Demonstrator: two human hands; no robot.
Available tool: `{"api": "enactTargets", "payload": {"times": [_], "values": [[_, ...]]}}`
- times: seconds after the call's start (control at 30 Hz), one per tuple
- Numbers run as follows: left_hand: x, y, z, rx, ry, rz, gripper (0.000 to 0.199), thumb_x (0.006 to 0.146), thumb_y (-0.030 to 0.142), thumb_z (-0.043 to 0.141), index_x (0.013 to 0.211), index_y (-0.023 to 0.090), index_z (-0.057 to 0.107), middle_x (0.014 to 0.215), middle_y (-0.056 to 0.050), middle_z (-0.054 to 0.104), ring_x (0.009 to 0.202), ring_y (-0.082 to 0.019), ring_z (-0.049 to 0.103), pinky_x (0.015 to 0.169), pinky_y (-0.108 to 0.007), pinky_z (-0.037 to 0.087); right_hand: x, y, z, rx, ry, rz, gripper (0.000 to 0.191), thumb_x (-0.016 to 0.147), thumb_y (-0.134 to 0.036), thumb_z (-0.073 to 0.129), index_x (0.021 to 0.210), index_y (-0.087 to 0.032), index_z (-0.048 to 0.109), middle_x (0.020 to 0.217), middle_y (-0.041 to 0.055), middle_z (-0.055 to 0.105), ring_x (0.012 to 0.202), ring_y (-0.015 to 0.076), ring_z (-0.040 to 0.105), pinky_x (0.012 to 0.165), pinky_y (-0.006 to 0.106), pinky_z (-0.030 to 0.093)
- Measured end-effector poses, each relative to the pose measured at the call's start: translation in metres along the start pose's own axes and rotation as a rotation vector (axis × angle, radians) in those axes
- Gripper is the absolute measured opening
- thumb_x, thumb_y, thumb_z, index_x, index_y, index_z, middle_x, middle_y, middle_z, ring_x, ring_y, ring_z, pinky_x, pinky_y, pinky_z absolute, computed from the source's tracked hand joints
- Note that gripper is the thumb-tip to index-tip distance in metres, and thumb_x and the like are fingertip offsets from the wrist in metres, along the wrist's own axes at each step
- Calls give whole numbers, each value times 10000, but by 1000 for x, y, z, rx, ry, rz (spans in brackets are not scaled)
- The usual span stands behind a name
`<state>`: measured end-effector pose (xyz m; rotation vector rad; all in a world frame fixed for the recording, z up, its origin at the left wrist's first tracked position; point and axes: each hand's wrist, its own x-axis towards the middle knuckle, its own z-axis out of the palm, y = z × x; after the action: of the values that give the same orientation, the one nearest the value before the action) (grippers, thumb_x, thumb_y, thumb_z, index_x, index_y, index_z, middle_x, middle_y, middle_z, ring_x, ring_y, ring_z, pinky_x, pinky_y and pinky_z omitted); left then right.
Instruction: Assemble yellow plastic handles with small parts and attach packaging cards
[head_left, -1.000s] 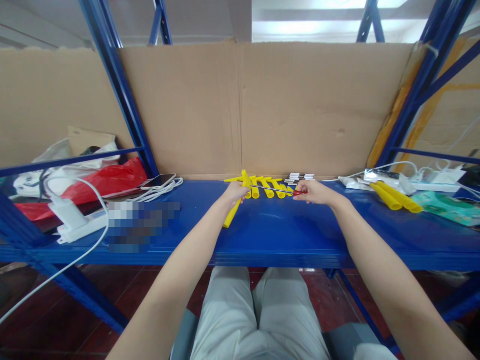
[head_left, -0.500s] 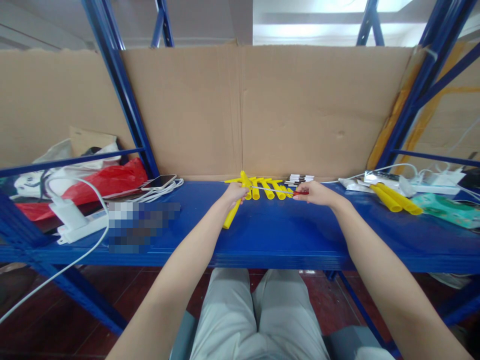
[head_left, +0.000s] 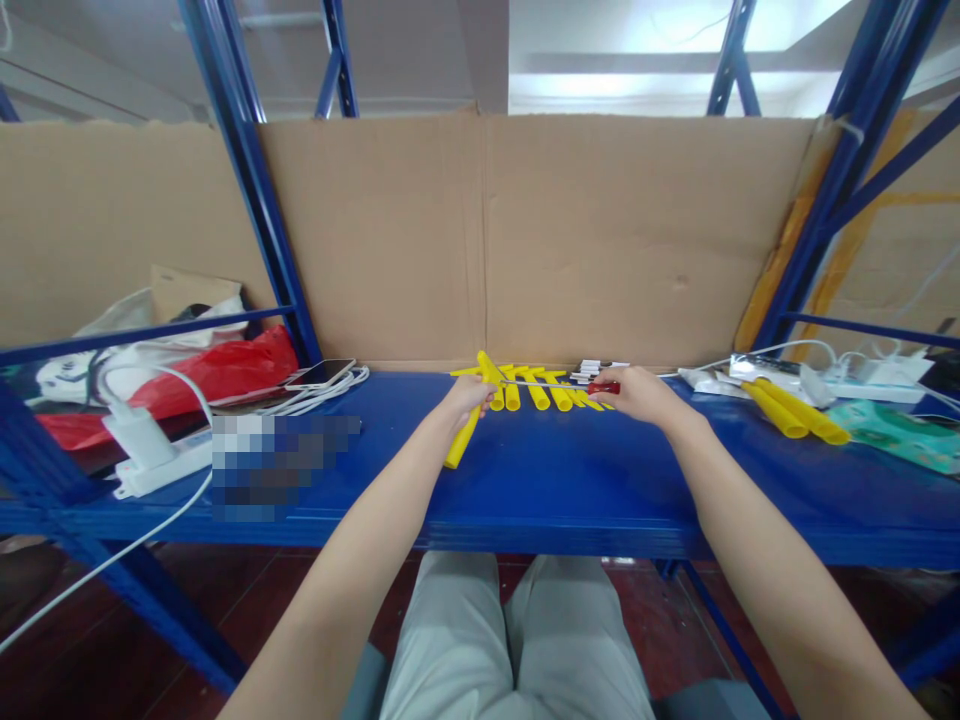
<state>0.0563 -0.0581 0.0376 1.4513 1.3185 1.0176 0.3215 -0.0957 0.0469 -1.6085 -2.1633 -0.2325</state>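
Observation:
My left hand (head_left: 465, 395) is closed around a yellow tubular plastic piece (head_left: 461, 445), tilted, with a crosswise head above the fist. In my right hand (head_left: 636, 392) is a screwdriver (head_left: 604, 388) with a red handle. Its long thin shaft lies level and points left, the tip meeting the head of the yellow piece; whether it sits inside cannot be made out. Behind the shaft, several similar yellow pieces (head_left: 540, 398) lie in a row on the blue shelf (head_left: 555, 470). Small black-and-white items (head_left: 590, 368) rest just behind my right hand.
Two yellow tubes (head_left: 795, 412) lie at the right beside a green packet (head_left: 892, 430) and a white power strip (head_left: 877, 390). On the left are a phone (head_left: 322, 374), coiled white cable (head_left: 337, 388), another power strip (head_left: 169, 465) and a red bag (head_left: 232, 370). Cardboard (head_left: 525, 240) stands behind.
The whole view has shifted slightly as the head camera moved. Both hands keep their holds, and the screwdriver tip stays at the yellow piece's head.

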Motion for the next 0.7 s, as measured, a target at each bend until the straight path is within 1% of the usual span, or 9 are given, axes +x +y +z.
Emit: {"api": "enactTargets", "payload": {"times": [0.1,0.2,0.33,0.43,0.57,0.7], "values": [[1,-1,0,6,8,12,261,782,25,517,581,174,443,396,82,394,334,-46,343,396,-187,253,-2,-3,-2,-32,-28,-30,176,822,-338,559,856,-218,684,890,83,724,788,225,636,632,285,390],[0,-1,0,9,26,5,282,775,31,535,564,180,423,393,80,389,335,-46,335,389,-192,256,-2,-3,-1,-20,-55,-54,172,823,-359,558,849,-217,652,799,71,710,693,195,610,594,271,367],[-2,1,1,2,39,6,299,762,29,555,553,183,406,400,85,377,338,-42,331,386,-192,248,-1,-2,4,-41,-20,-20,174,739,-341,649,848,-220,588,728,47,677,618,177,566,546,254,317],[-3,1,2,5,41,11,279,761,10,518,563,181,419,398,83,375,340,-46,333,386,-193,253,-1,-2,4,-41,-5,-33,121,749,-315,620,784,-217,561,680,36,648,590,166,537,536,253,292],[-3,2,2,16,25,17,289,765,17,531,558,181,415,388,85,374,334,-42,327,386,-189,248,-3,0,1,47,-72,-92,165,775,-345,576,692,-203,559,644,37,628,586,158,527,546,256,310],[-2,1,2,37,17,22,315,774,19,529,535,181,403,373,81,376,324,-42,320,384,-190,243,-2,3,2,126,-103,-106,206,808,-361,525,699,-198,589,645,41,637,598,159,539,556,260,335]]}}
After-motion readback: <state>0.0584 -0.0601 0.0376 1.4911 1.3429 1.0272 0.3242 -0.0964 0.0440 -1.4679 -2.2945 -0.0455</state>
